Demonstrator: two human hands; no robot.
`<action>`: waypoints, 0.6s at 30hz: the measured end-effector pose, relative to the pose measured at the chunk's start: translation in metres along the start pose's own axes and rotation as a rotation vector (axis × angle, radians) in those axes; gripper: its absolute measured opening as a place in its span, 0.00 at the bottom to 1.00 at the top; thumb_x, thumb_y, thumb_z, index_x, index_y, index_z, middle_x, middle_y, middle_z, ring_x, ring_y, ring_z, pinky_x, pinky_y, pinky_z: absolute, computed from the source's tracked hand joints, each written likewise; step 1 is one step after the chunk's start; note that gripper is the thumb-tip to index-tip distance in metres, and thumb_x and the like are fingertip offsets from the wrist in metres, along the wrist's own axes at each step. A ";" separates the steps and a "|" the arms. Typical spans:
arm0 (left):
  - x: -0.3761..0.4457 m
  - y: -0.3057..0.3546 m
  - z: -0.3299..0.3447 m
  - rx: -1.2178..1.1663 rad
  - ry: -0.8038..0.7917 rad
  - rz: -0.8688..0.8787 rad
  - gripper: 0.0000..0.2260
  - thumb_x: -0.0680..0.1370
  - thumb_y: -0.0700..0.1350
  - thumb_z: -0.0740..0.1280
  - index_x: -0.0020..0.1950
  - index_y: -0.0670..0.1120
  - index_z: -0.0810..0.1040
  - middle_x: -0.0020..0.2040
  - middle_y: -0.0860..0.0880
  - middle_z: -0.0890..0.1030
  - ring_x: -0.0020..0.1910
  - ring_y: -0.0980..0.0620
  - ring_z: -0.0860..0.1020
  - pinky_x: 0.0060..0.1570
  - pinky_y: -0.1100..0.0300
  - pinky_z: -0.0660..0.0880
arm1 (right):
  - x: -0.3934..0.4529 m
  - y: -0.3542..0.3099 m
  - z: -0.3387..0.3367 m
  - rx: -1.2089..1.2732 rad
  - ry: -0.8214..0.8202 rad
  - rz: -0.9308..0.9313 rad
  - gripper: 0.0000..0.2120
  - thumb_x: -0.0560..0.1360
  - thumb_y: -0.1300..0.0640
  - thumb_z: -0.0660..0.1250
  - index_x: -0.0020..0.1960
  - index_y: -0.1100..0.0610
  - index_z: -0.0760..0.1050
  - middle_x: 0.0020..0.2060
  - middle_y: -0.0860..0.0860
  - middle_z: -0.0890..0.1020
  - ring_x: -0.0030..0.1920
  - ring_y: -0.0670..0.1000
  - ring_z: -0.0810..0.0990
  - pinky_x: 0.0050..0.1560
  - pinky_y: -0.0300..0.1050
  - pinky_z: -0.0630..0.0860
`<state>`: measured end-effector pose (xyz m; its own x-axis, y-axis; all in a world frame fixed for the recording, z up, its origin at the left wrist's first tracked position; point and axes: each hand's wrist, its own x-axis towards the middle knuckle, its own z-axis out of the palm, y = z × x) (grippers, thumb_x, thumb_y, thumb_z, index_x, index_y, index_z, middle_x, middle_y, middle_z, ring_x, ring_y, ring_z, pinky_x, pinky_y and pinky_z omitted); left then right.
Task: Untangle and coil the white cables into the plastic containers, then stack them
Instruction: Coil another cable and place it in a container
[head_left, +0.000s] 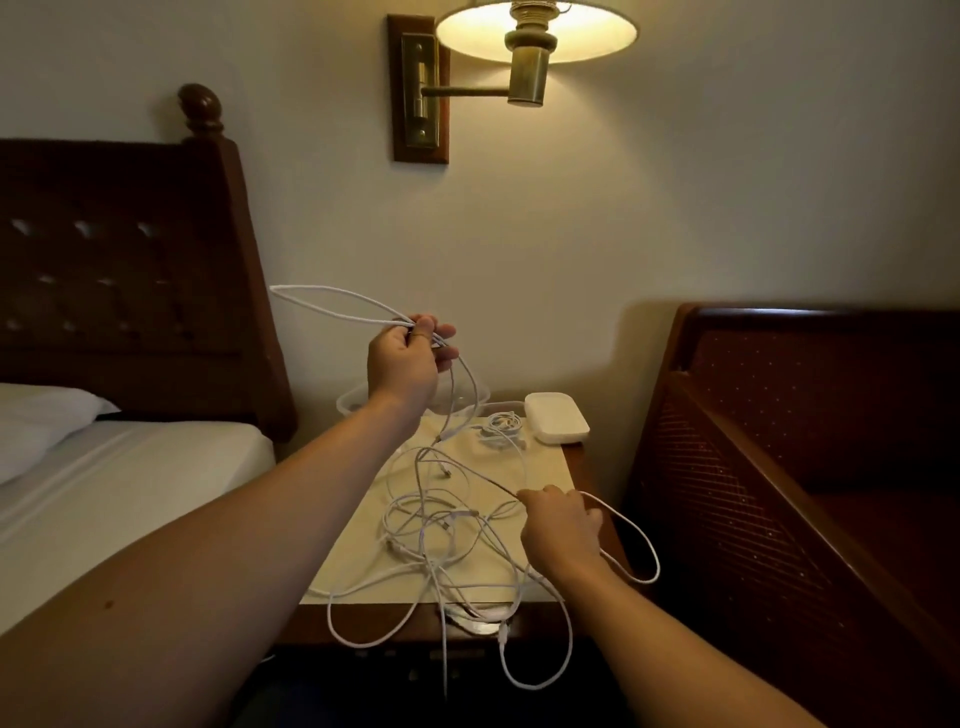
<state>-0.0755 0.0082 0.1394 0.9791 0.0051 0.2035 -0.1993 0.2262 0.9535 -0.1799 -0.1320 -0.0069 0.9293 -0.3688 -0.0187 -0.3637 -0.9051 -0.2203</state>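
A tangle of white cables (441, 525) sprawls over the nightstand top (363, 566), with loops hanging over its front edge. My left hand (405, 358) is raised above the far side and pinches a long loop of white cable (332, 301) that sticks out to the left. My right hand (561, 525) grips a strand near the right edge, and a loop swings out to its right. A clear plastic container (353, 402) sits behind my left wrist, partly hidden. A white lidded container (556, 423) stands at the back right. A small coiled cable (501, 423) lies beside it.
A bed with a white pillow (47, 415) and dark wooden headboard (124, 270) stands to the left. A dark wooden cane-panelled seat (805, 467) is at the right. A lit brass wall lamp (530, 47) hangs over the nightstand.
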 end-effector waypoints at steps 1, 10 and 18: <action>-0.002 0.000 -0.001 -0.006 -0.005 -0.005 0.08 0.86 0.44 0.58 0.51 0.46 0.76 0.48 0.48 0.85 0.37 0.53 0.81 0.45 0.56 0.82 | 0.001 -0.001 -0.002 -0.001 -0.025 0.019 0.24 0.80 0.63 0.56 0.73 0.46 0.69 0.67 0.51 0.74 0.69 0.58 0.67 0.66 0.62 0.63; -0.015 0.014 0.016 -0.228 -0.158 -0.078 0.07 0.86 0.42 0.58 0.52 0.44 0.74 0.47 0.45 0.85 0.42 0.49 0.84 0.49 0.53 0.83 | 0.026 -0.038 -0.031 0.767 0.020 -0.149 0.46 0.70 0.33 0.70 0.81 0.44 0.54 0.78 0.47 0.64 0.77 0.53 0.63 0.73 0.63 0.65; -0.025 0.027 0.009 -0.275 -0.194 -0.057 0.08 0.86 0.41 0.57 0.52 0.42 0.75 0.45 0.45 0.85 0.42 0.47 0.84 0.50 0.51 0.83 | 0.049 -0.067 -0.059 1.108 0.096 -0.153 0.06 0.81 0.59 0.66 0.56 0.56 0.80 0.47 0.50 0.83 0.46 0.51 0.81 0.51 0.48 0.80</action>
<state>-0.1055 0.0059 0.1619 0.9570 -0.1949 0.2150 -0.0997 0.4749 0.8744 -0.1141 -0.1014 0.0642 0.9331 -0.3279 0.1479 0.0564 -0.2726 -0.9605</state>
